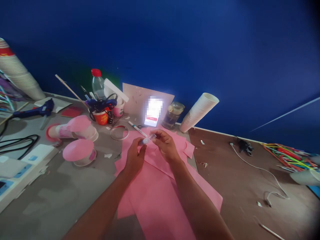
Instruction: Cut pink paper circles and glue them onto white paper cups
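Both my hands meet above pink paper sheets (160, 186) on the table. My left hand (135, 156) pinches one end of a small clear tube-like thing (149, 138), perhaps a glue stick or pen cap, and my right hand (165, 143) pinches the other end. A white marker pen (137, 129) lies just beyond my fingers. What the small thing is exactly I cannot make out.
Pink-covered paper cups (79, 151) and a tape ring (119, 132) lie to the left. A blue glue gun (37, 110), a cup of tools (101, 115), a water bottle (97, 83), a lit phone (153, 111), a jar (172, 115), stacked white cups (198, 111), a white cable (260, 170) and coloured straws (287, 155) surround them.
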{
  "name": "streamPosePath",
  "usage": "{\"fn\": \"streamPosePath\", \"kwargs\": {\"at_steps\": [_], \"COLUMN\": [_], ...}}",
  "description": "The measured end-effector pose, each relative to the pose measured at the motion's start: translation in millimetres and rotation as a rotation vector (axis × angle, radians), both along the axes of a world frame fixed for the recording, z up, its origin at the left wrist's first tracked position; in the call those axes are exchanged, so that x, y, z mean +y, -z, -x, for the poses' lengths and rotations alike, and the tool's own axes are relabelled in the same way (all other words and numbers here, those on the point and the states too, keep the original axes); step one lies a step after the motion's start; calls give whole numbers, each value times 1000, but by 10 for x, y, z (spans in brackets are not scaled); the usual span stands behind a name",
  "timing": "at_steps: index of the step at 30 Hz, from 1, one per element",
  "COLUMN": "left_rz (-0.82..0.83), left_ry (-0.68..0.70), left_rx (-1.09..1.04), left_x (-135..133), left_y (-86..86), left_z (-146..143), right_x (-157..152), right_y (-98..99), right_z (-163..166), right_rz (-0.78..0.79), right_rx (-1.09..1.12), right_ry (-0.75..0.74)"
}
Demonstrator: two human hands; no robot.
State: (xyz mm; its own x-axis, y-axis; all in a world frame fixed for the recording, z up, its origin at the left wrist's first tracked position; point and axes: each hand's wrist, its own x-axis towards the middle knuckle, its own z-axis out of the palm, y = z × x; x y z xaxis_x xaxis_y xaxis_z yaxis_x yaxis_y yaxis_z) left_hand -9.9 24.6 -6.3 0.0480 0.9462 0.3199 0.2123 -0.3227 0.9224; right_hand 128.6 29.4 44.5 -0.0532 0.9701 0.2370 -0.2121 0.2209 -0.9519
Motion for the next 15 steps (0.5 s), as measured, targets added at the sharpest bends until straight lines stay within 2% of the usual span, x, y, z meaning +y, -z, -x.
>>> {"fn": "streamPosePath", "kwargs": {"at_steps": [4, 15], "left_rz": [-6, -31], "left_ry": [-5, 36], "left_rx": [28, 76], "left_x": [-8, -11], "left_y": [-33, -10], "left_z": [3, 14], "right_x": [-1, -7], "right_y": [-8, -13], "right_z": [13, -29], "right_rz": [-33, -65], "right_rx": [-86, -136], "right_ry": [18, -24]}}
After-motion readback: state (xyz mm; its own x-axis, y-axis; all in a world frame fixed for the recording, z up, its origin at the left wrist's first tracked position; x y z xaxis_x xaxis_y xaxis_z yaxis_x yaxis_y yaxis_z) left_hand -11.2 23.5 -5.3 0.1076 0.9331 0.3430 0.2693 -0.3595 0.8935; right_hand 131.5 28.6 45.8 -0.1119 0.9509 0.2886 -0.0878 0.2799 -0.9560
